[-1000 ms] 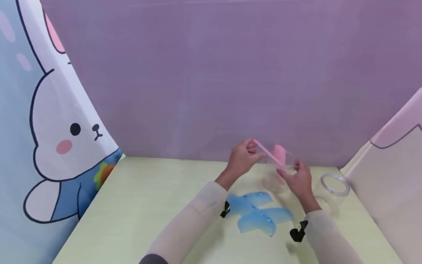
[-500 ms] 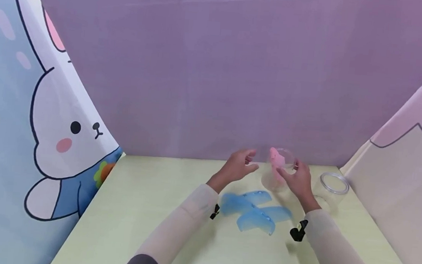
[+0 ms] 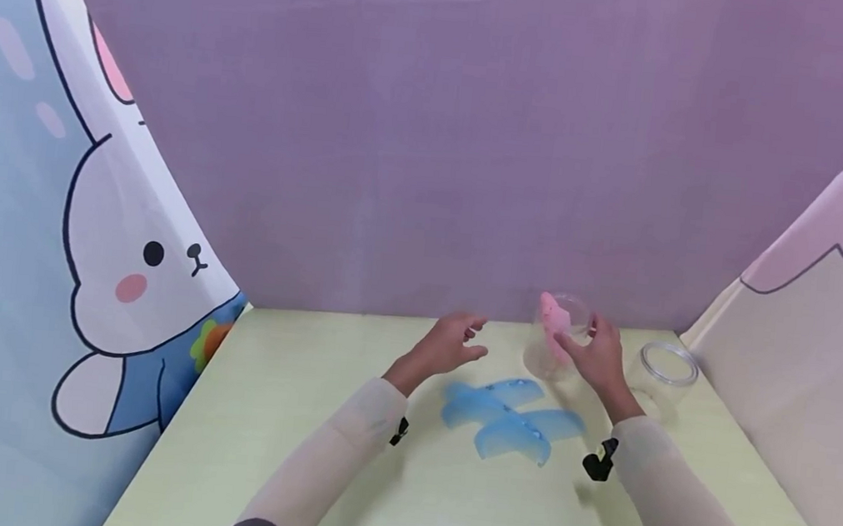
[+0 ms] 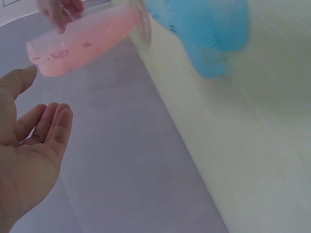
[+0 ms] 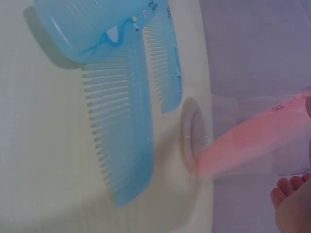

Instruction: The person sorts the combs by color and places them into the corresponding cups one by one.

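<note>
Head view: a pink comb (image 3: 553,323) stands slanted inside a clear jar (image 3: 554,341) on the pale table (image 3: 287,418), its lower end down near the jar's bottom and its upper end poking out past the rim. The right hand (image 3: 596,355) is against the jar's right side, fingers curled round the wall, with fingertips close to the comb's upper part; whether they touch the comb itself cannot be told from here. In the right wrist view the comb (image 5: 248,145) lies inside the jar (image 5: 197,138), its tip at the jar's base, and only fingertips (image 5: 286,187) show at the lower right edge, just beside the jar.

The left hand (image 3: 448,345) hangs above the table, left of the jar and apart from it, fingers loosely spread and holding nothing. The left wrist view shows its palm (image 4: 29,160) empty and relaxed, the pink comb (image 4: 80,41) above and beyond the fingertips, not touching them.

In front of the jar, between the two forearms, three blue combs (image 3: 505,425) lie overlapping on the table. A second clear jar (image 3: 663,376) stands to the right of the right hand, near the table's right edge. A purple backdrop (image 3: 433,130) rises behind, with a rabbit-print curtain (image 3: 90,267) on the left.
</note>
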A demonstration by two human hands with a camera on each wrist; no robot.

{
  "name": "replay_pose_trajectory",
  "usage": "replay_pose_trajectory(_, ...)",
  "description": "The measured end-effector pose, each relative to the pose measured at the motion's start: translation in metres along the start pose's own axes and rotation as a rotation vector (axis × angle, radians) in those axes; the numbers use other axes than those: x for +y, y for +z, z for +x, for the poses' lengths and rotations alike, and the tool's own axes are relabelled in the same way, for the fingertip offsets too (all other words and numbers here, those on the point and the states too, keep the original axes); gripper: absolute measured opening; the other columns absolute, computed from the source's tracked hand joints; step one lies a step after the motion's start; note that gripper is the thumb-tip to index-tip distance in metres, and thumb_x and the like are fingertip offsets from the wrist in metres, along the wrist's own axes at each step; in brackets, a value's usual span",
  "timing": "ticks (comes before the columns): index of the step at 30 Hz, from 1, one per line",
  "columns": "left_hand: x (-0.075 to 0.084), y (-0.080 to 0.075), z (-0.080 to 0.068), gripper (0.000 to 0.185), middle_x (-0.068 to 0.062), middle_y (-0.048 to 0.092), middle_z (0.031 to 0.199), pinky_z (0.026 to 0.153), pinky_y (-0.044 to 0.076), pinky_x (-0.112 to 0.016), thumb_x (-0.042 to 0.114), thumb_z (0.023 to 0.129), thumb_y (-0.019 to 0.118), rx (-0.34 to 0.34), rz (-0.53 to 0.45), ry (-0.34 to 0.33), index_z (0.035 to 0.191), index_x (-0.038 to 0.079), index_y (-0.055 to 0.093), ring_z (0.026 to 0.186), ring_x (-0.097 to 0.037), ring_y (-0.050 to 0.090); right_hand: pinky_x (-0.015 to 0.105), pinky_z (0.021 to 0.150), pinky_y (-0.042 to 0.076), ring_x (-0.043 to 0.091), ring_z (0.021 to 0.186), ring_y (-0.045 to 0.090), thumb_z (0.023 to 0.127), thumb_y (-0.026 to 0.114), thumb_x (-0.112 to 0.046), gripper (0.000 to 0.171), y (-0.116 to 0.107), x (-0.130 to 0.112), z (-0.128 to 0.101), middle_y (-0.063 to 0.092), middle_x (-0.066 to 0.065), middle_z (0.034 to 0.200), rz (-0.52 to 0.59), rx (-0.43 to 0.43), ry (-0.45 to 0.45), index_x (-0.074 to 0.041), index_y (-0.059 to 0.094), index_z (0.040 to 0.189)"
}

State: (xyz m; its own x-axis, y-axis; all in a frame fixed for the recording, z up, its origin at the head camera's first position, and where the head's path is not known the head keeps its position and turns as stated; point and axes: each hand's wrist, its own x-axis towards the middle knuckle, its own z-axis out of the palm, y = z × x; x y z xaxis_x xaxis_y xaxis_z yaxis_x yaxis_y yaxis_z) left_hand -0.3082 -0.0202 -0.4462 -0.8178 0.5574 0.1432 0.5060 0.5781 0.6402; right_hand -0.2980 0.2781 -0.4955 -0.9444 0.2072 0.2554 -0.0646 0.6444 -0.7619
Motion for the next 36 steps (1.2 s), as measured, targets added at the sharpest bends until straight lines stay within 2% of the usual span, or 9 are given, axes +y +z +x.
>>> replay_pose_trajectory(4, -0.009, 0.003, -0.011, 0.054, -0.012, 0.06, 0.139, 0.104, 0.052, -0.039, 0.023, 0.098, 0.07, -0.029, 0.02, -0.02, 0.146, 0.008, 0.052, 0.125, -0.027, 0.062, 0.063, 0.105, 0.044, 0.052, 0.134, 0.042, 0.095, 0.069, -0.045, 0.089, -0.007, -0.004, -0.005, 0.037, 0.035, 0.149, -0.018, -0.008, 0.006, 0.008, 0.029, 0.154)
replay_pose_trajectory(8, -0.02, 0.004, -0.019, 0.053, -0.012, 0.061, 0.137, 0.103, 0.053, -0.039, 0.022, 0.097, 0.071, -0.04, 0.068, -0.011, 0.145, 0.006, 0.054, 0.124, -0.028, 0.062, 0.065, 0.107, 0.041, 0.054, 0.135, 0.041, 0.095, 0.069, -0.045, 0.094, -0.021, -0.011, -0.007, 0.034, 0.038, 0.151, -0.033, 0.003, -0.017, 0.011, 0.023, 0.155)
replay_pose_trajectory(14, -0.037, 0.012, -0.032, 0.055, -0.01, 0.061, 0.137, 0.101, 0.053, -0.036, 0.023, 0.095, 0.073, -0.1, 0.175, 0.002, 0.145, 0.007, 0.054, 0.124, -0.026, 0.062, 0.066, 0.106, 0.039, 0.053, 0.13, 0.044, 0.095, 0.071, -0.032, 0.08, -0.049, -0.017, -0.01, 0.042, 0.037, 0.146, -0.062, 0.061, -0.109, 0.012, 0.033, 0.15)
replay_pose_trajectory(18, -0.049, 0.02, -0.041, 0.056, -0.011, 0.061, 0.137, 0.103, 0.052, -0.038, 0.025, 0.095, 0.073, -0.147, 0.214, -0.017, 0.144, 0.007, 0.055, 0.124, -0.027, 0.061, 0.066, 0.102, 0.04, 0.053, 0.127, 0.046, 0.094, 0.073, -0.026, 0.074, -0.067, -0.016, -0.012, 0.046, 0.037, 0.142, -0.087, 0.092, -0.167, 0.011, 0.038, 0.148)
replay_pose_trajectory(21, -0.057, 0.027, -0.045, 0.057, -0.009, 0.06, 0.138, 0.105, 0.05, -0.038, 0.027, 0.094, 0.074, -0.167, 0.232, -0.036, 0.144, 0.008, 0.055, 0.127, -0.026, 0.059, 0.067, 0.101, 0.039, 0.054, 0.126, 0.046, 0.093, 0.074, -0.026, 0.074, -0.082, -0.014, -0.015, 0.047, 0.038, 0.14, -0.112, 0.1, -0.176, 0.012, 0.039, 0.147)
replay_pose_trajectory(27, -0.07, 0.039, -0.047, 0.062, -0.009, 0.056, 0.142, 0.11, 0.046, -0.038, 0.029, 0.092, 0.076, -0.183, 0.26, -0.037, 0.146, 0.008, 0.054, 0.134, -0.025, 0.053, 0.069, 0.101, 0.035, 0.056, 0.126, 0.042, 0.093, 0.073, -0.027, 0.077, -0.109, 0.0, -0.02, 0.042, 0.041, 0.138, -0.177, 0.081, -0.172, 0.015, 0.037, 0.147)
replay_pose_trajectory(31, -0.072, 0.045, -0.046, 0.064, -0.011, 0.055, 0.143, 0.111, 0.045, -0.038, 0.028, 0.09, 0.078, -0.18, 0.245, -0.049, 0.146, 0.007, 0.054, 0.135, -0.026, 0.051, 0.072, 0.102, 0.031, 0.059, 0.128, 0.037, 0.092, 0.073, -0.028, 0.08, -0.122, 0.016, -0.024, 0.04, 0.043, 0.139, -0.191, 0.06, -0.172, 0.015, 0.036, 0.148)
replay_pose_trajectory(36, -0.072, 0.053, -0.043, 0.066, -0.01, 0.055, 0.143, 0.111, 0.045, -0.036, 0.029, 0.09, 0.078, -0.186, 0.272, -0.047, 0.146, 0.006, 0.053, 0.134, -0.025, 0.051, 0.074, 0.103, 0.029, 0.062, 0.129, 0.035, 0.09, 0.073, -0.029, 0.08, -0.131, 0.033, -0.031, 0.041, 0.045, 0.139, -0.192, 0.057, -0.181, 0.017, 0.038, 0.146)
